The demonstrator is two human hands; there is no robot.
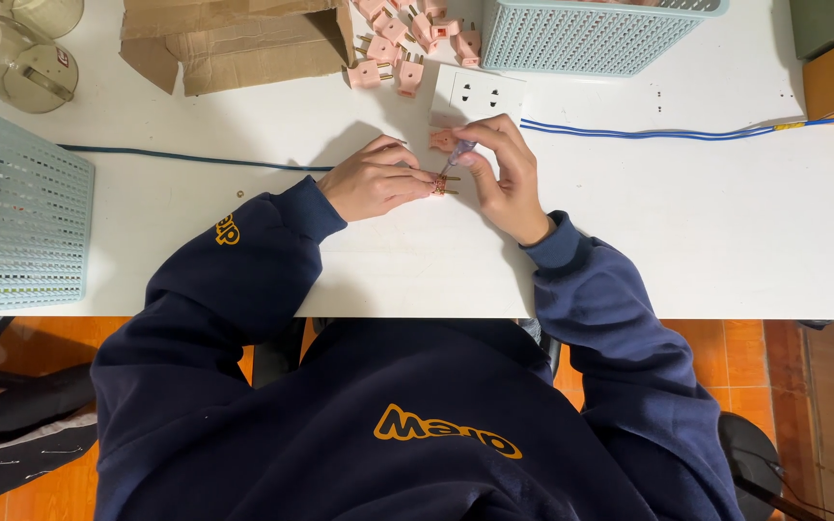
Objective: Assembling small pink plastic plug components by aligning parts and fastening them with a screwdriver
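White table (726,241), baskets at its edges. The left hand (374,181) pinches a small pink plug (439,183) at mid-table; it looks light, rigid and best gripped by its body. The right hand (504,169) grasps a thin screwdriver (458,154), tip on the plug.

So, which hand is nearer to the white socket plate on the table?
The right hand. Its fingers lie just below the white socket plate, nearly touching its lower edge. The left hand is further down-left, holding a pink plug.
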